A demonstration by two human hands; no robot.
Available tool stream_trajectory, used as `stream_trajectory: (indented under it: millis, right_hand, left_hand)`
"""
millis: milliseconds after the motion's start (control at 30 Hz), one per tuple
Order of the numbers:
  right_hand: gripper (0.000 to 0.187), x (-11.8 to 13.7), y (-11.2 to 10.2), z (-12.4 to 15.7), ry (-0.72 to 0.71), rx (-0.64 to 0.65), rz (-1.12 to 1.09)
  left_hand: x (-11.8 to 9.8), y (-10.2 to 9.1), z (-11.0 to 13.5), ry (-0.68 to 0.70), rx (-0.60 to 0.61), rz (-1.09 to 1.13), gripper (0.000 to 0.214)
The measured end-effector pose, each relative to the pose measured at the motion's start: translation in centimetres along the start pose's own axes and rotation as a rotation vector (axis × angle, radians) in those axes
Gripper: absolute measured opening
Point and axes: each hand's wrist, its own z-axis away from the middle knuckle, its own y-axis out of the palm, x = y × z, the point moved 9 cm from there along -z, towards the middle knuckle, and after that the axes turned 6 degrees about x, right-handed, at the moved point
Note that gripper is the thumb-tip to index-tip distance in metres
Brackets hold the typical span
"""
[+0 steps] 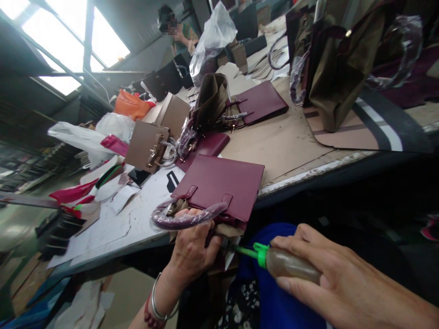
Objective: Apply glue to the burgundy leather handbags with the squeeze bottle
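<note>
A taupe handbag (139,145) sits near an orange bundle (131,106) and a clear plastic bag (115,126).

Worktable (291,137) with burgundy handbags (219,180) and taupe handbags (140,142)

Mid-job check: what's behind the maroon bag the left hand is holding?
Another maroon bag shows just behind, with plastic-wrapped handles beside it. The held bag covers its near part, so whatever lies there cannot be seen.
</note>
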Motion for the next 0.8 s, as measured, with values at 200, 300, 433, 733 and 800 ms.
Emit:
stream_trajectory:
  millis: [200, 300, 433, 733, 800]
  right_hand:
    - [0.024, 1.0, -0.5, 0.5, -0.094, -0.039, 0.074]
    - [0.026, 0.7, -1.0, 0.4, -0.086, -0.091, 0.119]
    - [0.028, -0.5, -1.7, 0.1, -0.057, -0.222, 0.182]
    - [0.027, 1.7, -1.1, 0.9, -0.203, -0.177, 0.189]
    - [0.027, 1.0, -1.4, 0.6, -0.174, -0.226, 0.217]
  left_hand:
    - [0.0, 0.1, 0.1, 0.004, 0.005, -0.006, 0.013]
    - [0.1, 0.2, 0.1, -0.001, 0.006, -0.001, 0.013]
    - [-0.1, 0.1, 0.0, 0.014, -0.005, -0.016, 0.013]
    - [-0.2, 0.0, 0.0, 0.028, -0.012, -0.023, 0.015]
    - [-0.2, 0.0, 0.0, 0.025, -0.007, -0.013, 0.014]
